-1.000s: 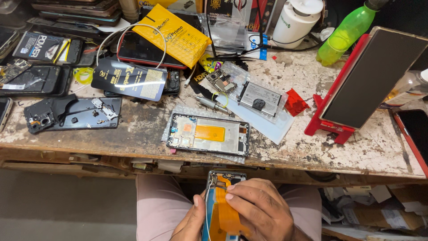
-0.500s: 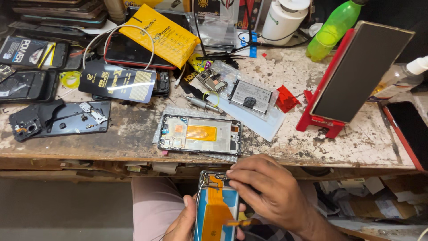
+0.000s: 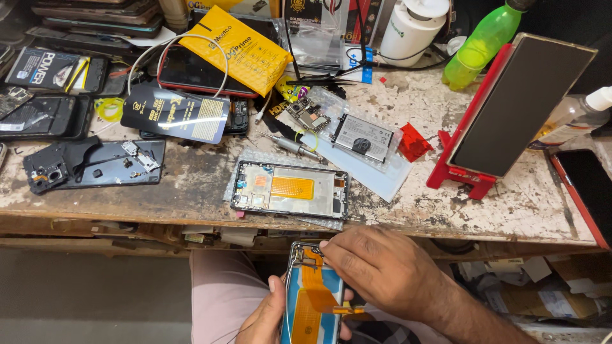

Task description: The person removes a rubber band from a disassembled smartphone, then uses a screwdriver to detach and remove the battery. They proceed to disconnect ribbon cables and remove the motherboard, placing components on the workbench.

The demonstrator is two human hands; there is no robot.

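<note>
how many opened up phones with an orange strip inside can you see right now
2. One opened phone frame lies flat near the front edge of the workbench. The other opened phone is below the bench, held by the left hand with the right hand on it. Clutter may hide more.

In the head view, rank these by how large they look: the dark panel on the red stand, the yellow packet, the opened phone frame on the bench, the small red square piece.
1. Dark panel on the red stand, though it leans toward the camera.
2. Yellow packet.
3. Opened phone frame; close to the packet, so that order is unsure.
4. Small red square piece.
</note>
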